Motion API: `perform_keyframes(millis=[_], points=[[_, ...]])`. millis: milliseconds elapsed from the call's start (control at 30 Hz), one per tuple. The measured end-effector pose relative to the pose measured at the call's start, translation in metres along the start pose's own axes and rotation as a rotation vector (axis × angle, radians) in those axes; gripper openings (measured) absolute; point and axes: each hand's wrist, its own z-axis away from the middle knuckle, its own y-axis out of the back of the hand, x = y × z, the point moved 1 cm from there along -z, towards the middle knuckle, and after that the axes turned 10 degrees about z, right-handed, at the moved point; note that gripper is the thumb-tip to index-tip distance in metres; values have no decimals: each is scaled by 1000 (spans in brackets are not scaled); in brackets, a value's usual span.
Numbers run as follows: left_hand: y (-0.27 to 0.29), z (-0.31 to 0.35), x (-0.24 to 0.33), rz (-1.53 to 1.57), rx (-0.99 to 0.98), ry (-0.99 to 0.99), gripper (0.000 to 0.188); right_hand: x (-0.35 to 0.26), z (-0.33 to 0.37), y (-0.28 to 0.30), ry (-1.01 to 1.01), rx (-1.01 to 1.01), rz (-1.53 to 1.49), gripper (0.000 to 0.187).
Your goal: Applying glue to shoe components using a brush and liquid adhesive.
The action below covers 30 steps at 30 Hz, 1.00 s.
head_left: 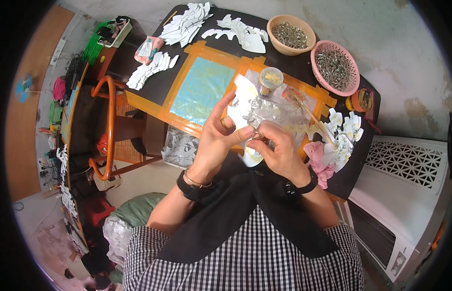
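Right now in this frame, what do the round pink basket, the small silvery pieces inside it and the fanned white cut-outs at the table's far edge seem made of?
Round pink basket: likely moulded plastic, matt; even colour, perforated wall.
Small silvery pieces: probably metal, polished; bright glints.
Fanned white cut-outs: thin card or plastic, smooth; crisp edges, exact material unclear.

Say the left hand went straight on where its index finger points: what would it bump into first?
Probably the white piece just beyond the left hand's index finger; depth is unclear here, so it might pass above.
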Motion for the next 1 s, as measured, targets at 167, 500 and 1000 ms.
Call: perform_keyframes(millis=[167, 500, 1000], points=[[-5, 3, 6, 85, 3, 21, 79, 17, 9, 4, 8, -59, 6, 30], [-4, 10, -13, 85, -2, -42, 92, 5, -5, 6, -298, -69, -652, 28], [-4, -1, -5, -104, -9, -86, 66, 8, -6, 6, -358, 142, -229, 26]])
